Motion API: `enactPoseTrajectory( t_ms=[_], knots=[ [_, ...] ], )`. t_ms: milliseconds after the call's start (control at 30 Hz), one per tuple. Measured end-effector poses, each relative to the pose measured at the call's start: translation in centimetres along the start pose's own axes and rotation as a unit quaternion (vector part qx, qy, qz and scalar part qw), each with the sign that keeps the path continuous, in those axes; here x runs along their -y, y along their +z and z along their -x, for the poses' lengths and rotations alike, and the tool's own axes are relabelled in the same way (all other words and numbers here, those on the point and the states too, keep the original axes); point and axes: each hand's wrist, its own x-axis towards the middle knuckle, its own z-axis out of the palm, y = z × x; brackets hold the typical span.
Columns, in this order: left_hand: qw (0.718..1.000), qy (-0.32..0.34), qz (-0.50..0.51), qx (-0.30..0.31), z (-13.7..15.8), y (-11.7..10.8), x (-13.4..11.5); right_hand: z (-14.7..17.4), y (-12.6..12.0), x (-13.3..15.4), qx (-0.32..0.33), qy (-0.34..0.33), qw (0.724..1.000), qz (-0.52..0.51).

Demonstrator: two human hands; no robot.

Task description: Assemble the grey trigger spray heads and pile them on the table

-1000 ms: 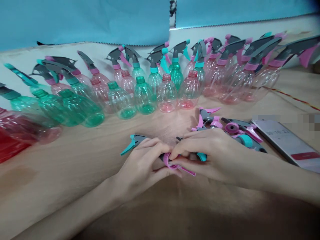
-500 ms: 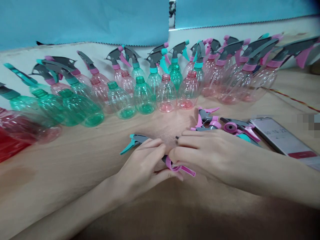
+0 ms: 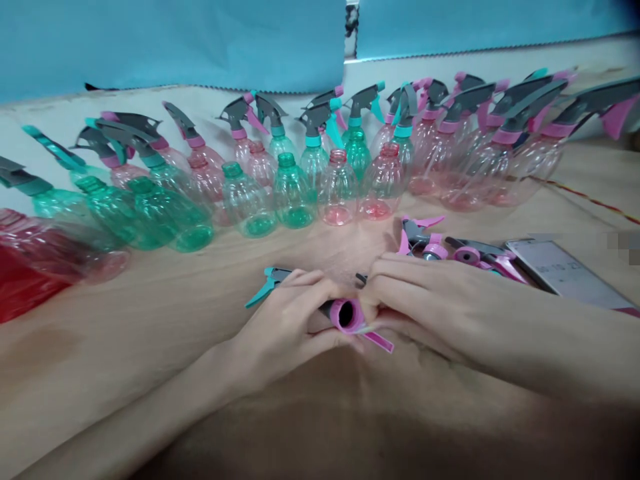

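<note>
My left hand is wrapped round a grey trigger spray head. Its pink collar points toward me, showing a dark hollow inside, and a pink trigger sticks out below my fingers. Closed right beside the collar is my right hand, its fingertips pinched against the collar's right side; what they hold is mostly hidden. A small dark tip pokes out by its knuckles, and I cannot tell what it belongs to. Just beyond my left hand lies a grey spray head with a teal trigger, partly covered by the fingers.
Uncapped green bottles and pink bottles stand in a row ahead, with several sprayer-topped bottles behind. Loose spray heads lie beyond my right hand, near a phone. A red bag is at far left.
The pink collar has turned so that its opening faces me more squarely. My right hand's fingers have moved slightly right, uncovering the collar. The view has shifted a little.
</note>
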Motion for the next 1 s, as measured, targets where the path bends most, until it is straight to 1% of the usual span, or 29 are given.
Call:
enactPoseTrajectory(
  t_ms=[100, 133, 233, 300, 367, 433, 533, 600, 733, 800, 900, 1000],
  knots=[
    [1.000, -0.015, -0.015, 0.000, -0.2, -0.3, 0.1, -0.1, -0.7, 0.0, 0.023, 0.007, 1.000, -0.009],
    [1.000, -0.009, -0.021, 0.000, -0.2, -0.4, 0.1, -0.2, -0.8, 0.0, 0.015, 0.014, 1.000, -0.012],
    [0.999, 0.006, -0.041, -0.002, -0.4, -0.6, 0.0, -0.8, -0.4, -0.1, -0.034, 0.031, 0.998, -0.037],
    [0.998, -0.004, -0.056, -0.004, -0.4, -0.7, -0.1, -1.2, 0.2, 0.0, -0.073, 0.029, 0.996, -0.040],
    [0.998, -0.016, -0.062, 0.000, -0.5, -0.9, -0.2, -1.4, 1.0, 0.0, -0.099, 0.010, 0.995, -0.028],
    [0.997, -0.026, -0.064, 0.018, -0.5, -1.1, -0.3, -1.5, 1.7, 0.1, -0.120, -0.014, 0.993, -0.010],
    [0.995, -0.035, -0.073, 0.050, -0.5, -1.5, -0.5, -1.5, 2.4, 0.1, -0.146, -0.033, 0.988, 0.023],
    [0.993, -0.030, -0.094, 0.071, -0.4, -1.7, -0.7, -1.7, 2.7, 0.1, -0.159, -0.042, 0.986, 0.035],
    [0.984, -0.012, -0.151, 0.093, 0.1, -2.1, -1.0, -2.0, 3.1, 0.3, -0.192, -0.074, 0.978, 0.032],
    [0.984, -0.016, -0.147, 0.101, 0.3, -2.3, -1.1, -2.0, 3.1, 0.4, -0.207, -0.081, 0.974, 0.032],
    [0.987, -0.039, -0.118, 0.101, 0.2, -2.3, -1.1, -1.9, 3.2, 0.7, -0.214, -0.073, 0.974, 0.010],
    [0.991, -0.056, -0.095, 0.082, -0.1, -2.2, -1.0, -1.8, 3.1, 0.8, -0.180, -0.036, 0.980, -0.071]
  ],
)
